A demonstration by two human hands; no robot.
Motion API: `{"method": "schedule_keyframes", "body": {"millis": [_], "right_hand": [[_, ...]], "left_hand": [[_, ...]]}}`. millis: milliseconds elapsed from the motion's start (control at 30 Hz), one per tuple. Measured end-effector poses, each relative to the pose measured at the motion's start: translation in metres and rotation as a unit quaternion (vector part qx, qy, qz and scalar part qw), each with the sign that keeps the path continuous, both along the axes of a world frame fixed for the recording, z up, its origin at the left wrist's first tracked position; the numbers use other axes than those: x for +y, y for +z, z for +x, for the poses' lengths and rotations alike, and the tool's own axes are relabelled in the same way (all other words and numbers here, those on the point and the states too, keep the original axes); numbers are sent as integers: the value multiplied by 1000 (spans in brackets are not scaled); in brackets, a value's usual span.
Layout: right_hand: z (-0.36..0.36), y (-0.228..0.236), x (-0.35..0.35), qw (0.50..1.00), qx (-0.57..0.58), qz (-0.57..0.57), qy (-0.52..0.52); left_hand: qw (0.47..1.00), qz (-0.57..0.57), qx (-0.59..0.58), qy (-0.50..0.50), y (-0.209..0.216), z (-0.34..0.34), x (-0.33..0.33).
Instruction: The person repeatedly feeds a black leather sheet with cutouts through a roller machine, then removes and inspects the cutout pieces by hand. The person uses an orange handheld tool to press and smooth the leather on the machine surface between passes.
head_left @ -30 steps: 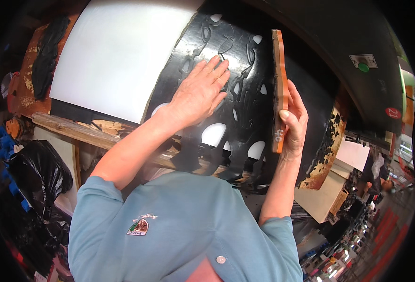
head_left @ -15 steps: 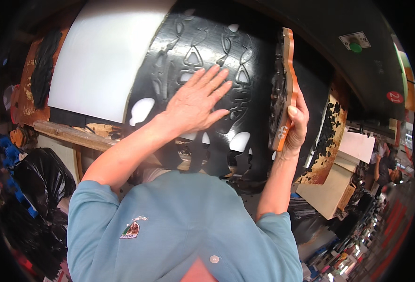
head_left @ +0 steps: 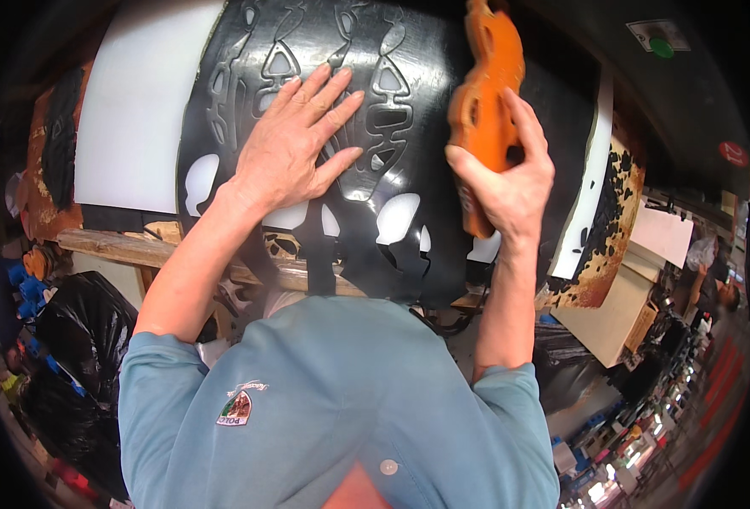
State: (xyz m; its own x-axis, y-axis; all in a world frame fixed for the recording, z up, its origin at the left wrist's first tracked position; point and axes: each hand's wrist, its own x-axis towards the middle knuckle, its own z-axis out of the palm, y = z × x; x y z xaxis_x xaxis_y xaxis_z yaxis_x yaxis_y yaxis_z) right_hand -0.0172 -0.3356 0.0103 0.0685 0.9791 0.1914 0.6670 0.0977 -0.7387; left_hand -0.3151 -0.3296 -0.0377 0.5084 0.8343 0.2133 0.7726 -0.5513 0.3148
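Observation:
My left hand (head_left: 294,144) lies flat on a shiny black sheet (head_left: 434,93), fingers spread. The sheet looks like leather or rubber and carries cut outlines and several cut-out openings. Its near edge hangs in strips towards my body. On the right, my right hand (head_left: 515,191) grips an orange cutting die (head_left: 492,93) by its edge, thumb on one side and fingers on the other. The die is long, with a wavy outline and holes through it. Its orange face is turned up, so its underside is hidden.
A white board (head_left: 137,110) lies under the sheet at the left. Along the near edge runs a wooden strip (head_left: 112,246). A dark machine part with a green button (head_left: 662,48) stands at the upper right. A black plastic bag (head_left: 86,331) is at the lower left.
The die has tipped from on edge to show its orange face and has shifted slightly left and away. The sheet and my left hand sit further left and up in the view.

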Motion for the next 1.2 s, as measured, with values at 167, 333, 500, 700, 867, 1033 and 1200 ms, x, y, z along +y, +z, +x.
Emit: {"method": "schedule_keyframes", "body": {"millis": [167, 333, 500, 700, 867, 1033, 1200], "right_hand": [[-23, -28, 1, 980, -171, 96, 25], [-20, -33, 2, 977, -173, 118, 38], [-22, -31, 2, 977, -169, 123, 51], [-17, -27, 2, 978, -169, 102, 62], [21, -24, -25, 995, -60, 71, 29], [71, -29, -99, 970, -226, 10, 93], [96, -50, -136, 977, -90, 185, 54]], "left_hand": [[1000, 16, -3, 2, 0, 2, -1], [1000, 3, -18, 3, 0, 2, 1], [999, 12, -31, 5, -4, 1, -3], [998, 1, -62, -2, -2, -3, -1], [980, 9, -198, 4, 21, -16, -40], [934, -94, -346, 8, 19, -3, -142], [959, 73, -275, 11, -29, 29, -170]]}}
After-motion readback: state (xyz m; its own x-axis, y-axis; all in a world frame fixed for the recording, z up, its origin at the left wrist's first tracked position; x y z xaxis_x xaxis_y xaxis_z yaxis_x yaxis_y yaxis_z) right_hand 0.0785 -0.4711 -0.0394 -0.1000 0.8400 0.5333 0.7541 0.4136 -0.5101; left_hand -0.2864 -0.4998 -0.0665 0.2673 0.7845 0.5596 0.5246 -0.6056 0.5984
